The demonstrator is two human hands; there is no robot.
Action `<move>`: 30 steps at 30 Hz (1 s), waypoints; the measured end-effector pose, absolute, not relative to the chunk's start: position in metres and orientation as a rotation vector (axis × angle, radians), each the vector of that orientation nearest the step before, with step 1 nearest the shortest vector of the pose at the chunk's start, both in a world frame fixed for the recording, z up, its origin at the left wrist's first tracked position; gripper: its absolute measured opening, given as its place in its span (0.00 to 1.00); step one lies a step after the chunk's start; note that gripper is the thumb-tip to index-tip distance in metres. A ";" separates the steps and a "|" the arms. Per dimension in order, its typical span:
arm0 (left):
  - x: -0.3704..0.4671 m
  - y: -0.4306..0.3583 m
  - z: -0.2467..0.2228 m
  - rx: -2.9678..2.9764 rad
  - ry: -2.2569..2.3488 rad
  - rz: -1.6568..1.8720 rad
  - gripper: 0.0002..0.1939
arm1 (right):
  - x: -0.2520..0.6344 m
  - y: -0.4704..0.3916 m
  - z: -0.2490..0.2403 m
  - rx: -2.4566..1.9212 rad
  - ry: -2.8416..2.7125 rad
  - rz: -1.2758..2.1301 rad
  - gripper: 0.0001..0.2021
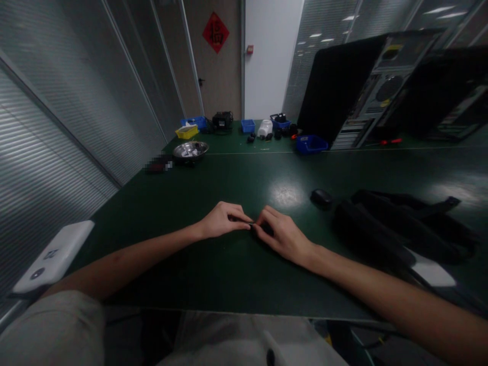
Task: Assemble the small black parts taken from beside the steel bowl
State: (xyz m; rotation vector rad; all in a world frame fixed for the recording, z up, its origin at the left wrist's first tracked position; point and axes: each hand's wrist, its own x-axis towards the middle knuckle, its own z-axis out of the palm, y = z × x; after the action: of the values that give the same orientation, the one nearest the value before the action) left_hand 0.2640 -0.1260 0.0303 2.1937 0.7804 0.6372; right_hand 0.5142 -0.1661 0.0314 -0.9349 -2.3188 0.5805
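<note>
Both hands meet low over the middle of the green table (pixel 213 274). Thumb and fingers of my left hand (pixel 224 219) pinch one end of a small dark piece (pixel 251 225), too small to name. From the other side my right hand (pixel 280 231) closes its thumb and fingertips on the same piece. Most of the piece is hidden by the fingertips. To the right of my right hand lies a black computer mouse (pixel 321 199), apart from it.
A black bag (pixel 396 229) lies at right, a white device (pixel 55 256) at the left edge. Further back are a metal bowl (pixel 190 151), a yellow tray (pixel 187 132), blue bins (pixel 311 144), a white object (pixel 265 129) and a large computer case (pixel 343 91).
</note>
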 end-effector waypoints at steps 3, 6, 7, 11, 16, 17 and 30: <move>0.265 -0.127 0.031 2.192 0.773 0.649 0.13 | 0.515 -0.167 0.033 -0.965 -2.307 0.568 0.02; 0.265 -0.129 0.033 2.194 0.783 0.648 0.14 | 0.516 -0.167 0.034 -0.981 -2.291 0.576 0.03; 0.265 -0.129 0.034 2.195 0.787 0.646 0.14 | 0.517 -0.167 0.035 -0.990 -2.286 0.577 0.03; 0.266 -0.132 0.036 2.218 0.783 0.646 0.16 | 0.519 -0.167 0.035 -1.026 -2.283 0.564 0.04; 0.266 -0.134 0.037 2.261 0.788 0.669 0.18 | 0.523 -0.165 0.035 -1.053 -2.269 0.539 0.04; 0.266 -0.134 0.038 2.262 0.790 0.673 0.17 | 0.524 -0.165 0.035 -1.057 -2.268 0.533 0.04; 0.267 -0.129 0.035 2.205 0.969 0.697 0.12 | 0.521 -0.164 0.035 -1.150 -2.338 0.441 0.03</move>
State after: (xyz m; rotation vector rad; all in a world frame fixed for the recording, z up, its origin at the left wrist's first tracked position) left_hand 0.2665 -0.1293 0.0347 2.2054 0.9686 0.6971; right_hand 0.5211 -0.1644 0.0351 -1.1502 -2.3383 0.4409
